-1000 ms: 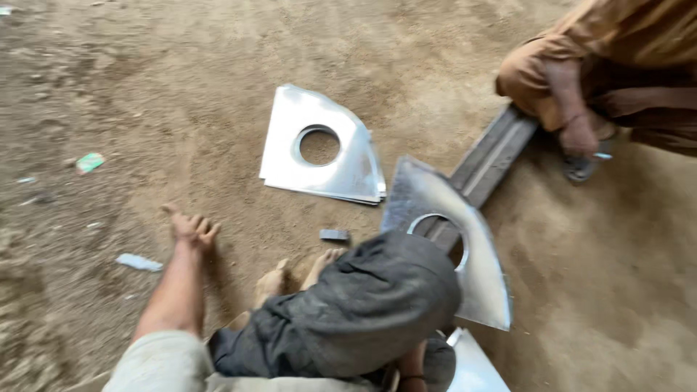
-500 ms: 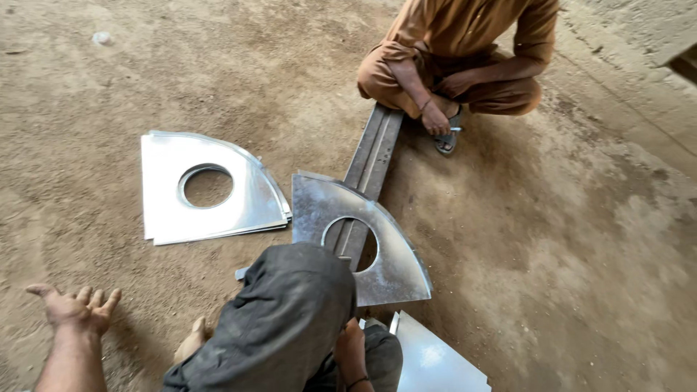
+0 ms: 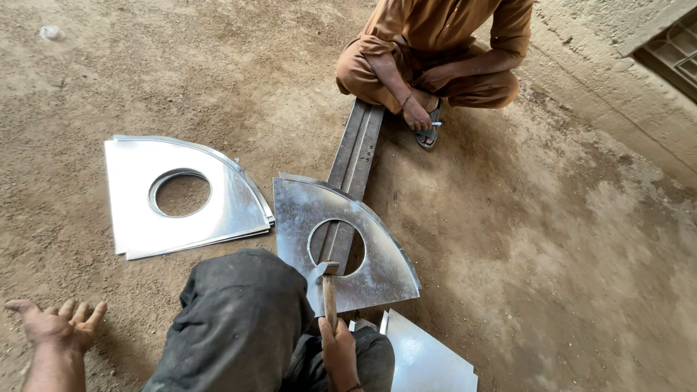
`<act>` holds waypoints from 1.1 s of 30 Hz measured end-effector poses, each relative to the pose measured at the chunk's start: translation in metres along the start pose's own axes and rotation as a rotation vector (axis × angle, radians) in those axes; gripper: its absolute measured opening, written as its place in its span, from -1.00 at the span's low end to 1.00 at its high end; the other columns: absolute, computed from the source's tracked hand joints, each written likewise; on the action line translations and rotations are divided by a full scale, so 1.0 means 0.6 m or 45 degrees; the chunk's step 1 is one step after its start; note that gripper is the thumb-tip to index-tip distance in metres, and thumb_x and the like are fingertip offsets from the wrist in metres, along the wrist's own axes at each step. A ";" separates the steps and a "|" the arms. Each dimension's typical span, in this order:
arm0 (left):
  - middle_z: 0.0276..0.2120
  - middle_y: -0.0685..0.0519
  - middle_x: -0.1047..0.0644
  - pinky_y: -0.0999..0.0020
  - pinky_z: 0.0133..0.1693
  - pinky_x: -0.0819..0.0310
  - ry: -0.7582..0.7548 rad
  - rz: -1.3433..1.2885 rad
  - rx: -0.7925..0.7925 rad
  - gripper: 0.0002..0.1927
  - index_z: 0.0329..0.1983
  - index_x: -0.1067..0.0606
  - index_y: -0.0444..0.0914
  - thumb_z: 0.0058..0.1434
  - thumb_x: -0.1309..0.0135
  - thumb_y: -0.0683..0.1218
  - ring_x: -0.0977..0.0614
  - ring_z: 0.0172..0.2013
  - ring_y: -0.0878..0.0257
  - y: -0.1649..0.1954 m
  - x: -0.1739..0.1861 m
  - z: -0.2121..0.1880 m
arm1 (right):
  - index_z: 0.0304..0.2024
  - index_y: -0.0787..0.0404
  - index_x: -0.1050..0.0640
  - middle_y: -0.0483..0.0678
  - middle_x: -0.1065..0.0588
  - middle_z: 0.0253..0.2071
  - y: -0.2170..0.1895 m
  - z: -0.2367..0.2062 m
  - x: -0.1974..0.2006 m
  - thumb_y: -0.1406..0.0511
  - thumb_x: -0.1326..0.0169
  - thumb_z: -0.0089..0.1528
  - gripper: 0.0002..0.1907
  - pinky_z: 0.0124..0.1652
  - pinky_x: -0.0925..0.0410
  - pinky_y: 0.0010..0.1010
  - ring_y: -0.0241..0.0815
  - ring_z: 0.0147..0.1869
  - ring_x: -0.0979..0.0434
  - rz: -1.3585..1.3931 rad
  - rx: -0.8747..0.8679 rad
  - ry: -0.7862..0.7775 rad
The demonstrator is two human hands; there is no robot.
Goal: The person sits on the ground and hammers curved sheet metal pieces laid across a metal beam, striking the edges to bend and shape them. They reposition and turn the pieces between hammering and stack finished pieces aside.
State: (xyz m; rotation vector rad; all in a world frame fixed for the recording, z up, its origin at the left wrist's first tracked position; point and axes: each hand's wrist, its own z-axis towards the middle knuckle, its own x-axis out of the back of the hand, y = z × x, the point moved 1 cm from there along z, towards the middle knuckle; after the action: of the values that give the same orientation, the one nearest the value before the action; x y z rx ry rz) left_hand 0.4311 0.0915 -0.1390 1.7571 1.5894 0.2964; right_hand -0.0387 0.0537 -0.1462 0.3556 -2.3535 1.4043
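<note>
The right hand (image 3: 340,353) was closed around the wooden handle of a small steel-headed hammer (image 3: 325,287); the fingers wrapped the lower end of the handle, near the bottom edge of the head view; the handle's long axis ran almost straight away from the person, so the hammer head lay directly ahead of the fingers, at the near rim of the round hole in a shiny quarter-round galvanised sheet-metal plate (image 3: 377,250). That plate lay flat across a long dark steel beam (image 3: 357,149) on the dirt floor (image 3: 552,239); the beam ran on from under the plate toward a second person in brown clothing (image 3: 435,51), who squatted at its far end. The left hand (image 3: 54,323) was open, fingers spread, resting on the floor well apart from the plate and out to the left; the right hand was therefore much the nearer. A stack of matching holed plates (image 3: 131,210) lay to the left, just beside the worked plate; 1 more sheet (image 3: 428,359) lay close by the right hand.
</note>
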 end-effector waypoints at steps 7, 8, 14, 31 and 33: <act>0.57 -0.23 0.08 -0.22 0.36 -0.37 0.066 -0.077 -0.034 0.05 0.61 0.34 -0.21 0.39 0.42 0.55 -0.12 0.52 -0.18 -0.010 0.018 0.031 | -0.38 0.35 -0.48 -0.11 -0.38 -0.63 -0.002 0.008 -0.004 0.09 -0.14 0.31 -0.57 -0.54 -0.26 -0.35 -0.30 -0.59 -0.34 0.074 0.029 -0.013; 0.56 -0.22 0.07 -0.23 0.36 -0.38 0.099 -0.111 -0.029 0.03 0.60 0.34 -0.18 0.39 0.37 0.53 -0.13 0.52 -0.17 -0.006 0.007 0.040 | -0.38 0.37 -0.48 -0.10 -0.38 -0.62 -0.008 0.021 -0.006 0.10 -0.15 0.31 -0.57 -0.53 -0.25 -0.32 -0.28 -0.58 -0.34 0.094 0.031 -0.019; 0.56 -0.18 0.01 -0.22 0.36 -0.24 -0.020 -0.036 -0.110 -0.17 0.62 0.19 -0.19 0.47 0.57 0.37 -0.14 0.50 -0.14 0.024 -0.070 0.073 | -0.24 0.23 -0.57 0.04 -0.39 -0.56 0.050 0.076 -0.017 0.06 -0.16 0.28 -0.65 -0.37 -0.32 -0.19 -0.14 -0.48 -0.44 -0.103 -0.256 -0.016; 0.52 0.02 -0.01 -0.35 0.34 -0.01 -1.425 2.895 -1.329 -0.08 0.52 -0.08 0.03 0.23 0.01 0.50 -0.08 0.47 -0.04 -0.178 -0.596 -0.043 | -0.28 0.21 -0.61 -0.08 -0.42 -0.64 0.123 0.105 -0.021 0.02 -0.18 0.22 -0.62 -0.41 -0.41 -0.34 -0.30 -0.56 -0.48 -0.256 0.127 0.045; 0.54 0.03 0.03 -0.32 0.35 0.09 -1.371 2.797 -1.456 -0.04 0.54 -0.08 0.09 0.15 -0.07 0.49 0.05 0.50 -0.11 -0.203 -0.586 -0.077 | -0.28 0.20 -0.60 -0.09 -0.42 -0.65 0.127 0.106 -0.025 0.03 -0.18 0.22 -0.64 -0.42 -0.41 -0.35 -0.31 -0.57 -0.48 -0.272 0.105 0.068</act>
State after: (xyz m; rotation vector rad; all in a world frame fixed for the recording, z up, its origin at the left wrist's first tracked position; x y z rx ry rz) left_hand 0.2369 -0.2242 -0.0808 1.2837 -1.4401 0.7384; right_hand -0.0676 0.0339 -0.2399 0.5670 -2.1478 1.3933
